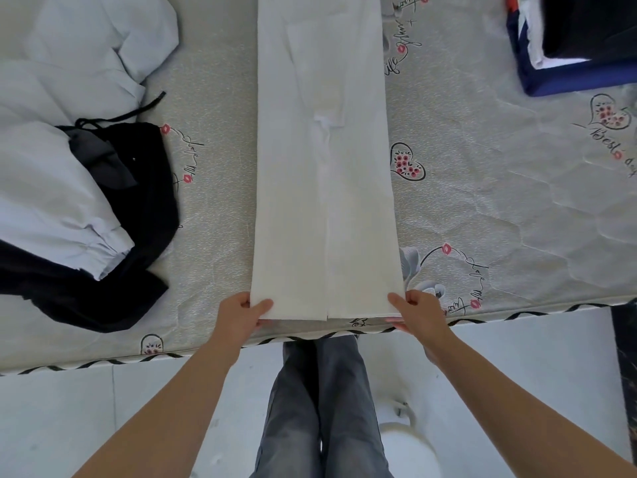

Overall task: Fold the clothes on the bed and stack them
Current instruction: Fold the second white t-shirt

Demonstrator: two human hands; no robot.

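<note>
Covering most of the view, the patterned mattress bears a long white garment laid flat down its middle, heaped pale and black clothes left, a folded stack far right, while the left hand and right hand pinch the garment's near corners.

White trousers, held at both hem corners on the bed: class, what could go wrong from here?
1. The left hand and right hand pinch only the corners of the white trousers; lifting could misalign the legs.
2. The hems sit at the mattress edge and may slip off.
</note>
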